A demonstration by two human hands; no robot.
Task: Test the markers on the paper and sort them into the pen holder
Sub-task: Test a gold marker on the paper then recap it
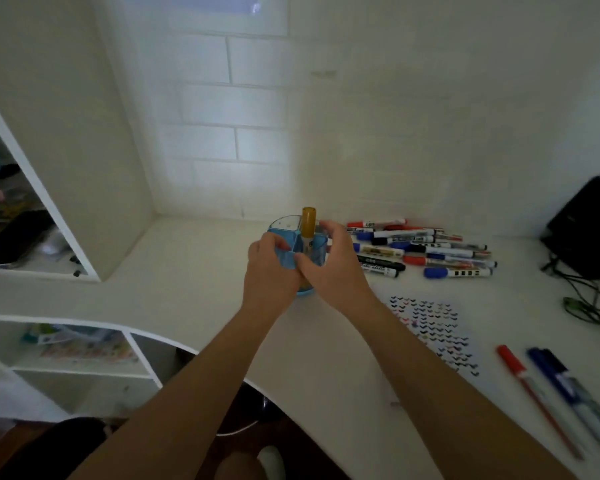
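A blue pen holder (pixel 284 233) stands on the white desk (pixel 194 265), with one gold-capped marker (pixel 308 225) upright in it. My left hand (pixel 271 271) grips the holder's near left side. My right hand (pixel 329 261) grips its right side, fingers curled over the rim. A pile of several red, blue and black markers (pixel 423 249) lies to the right of the holder. The test paper (pixel 433 327), covered in small coloured tick marks, lies to the right of my right forearm. A red marker (pixel 530 393) and two blue markers (pixel 575 393) lie at the paper's right.
A black device (pixel 586 230) with trailing cables (pixel 593 303) sits at the far right. White shelves (pixel 25 216) with clutter stand at the left and lower shelves (pixel 84 351) sit under the desk's curved edge. A tiled wall closes the back.
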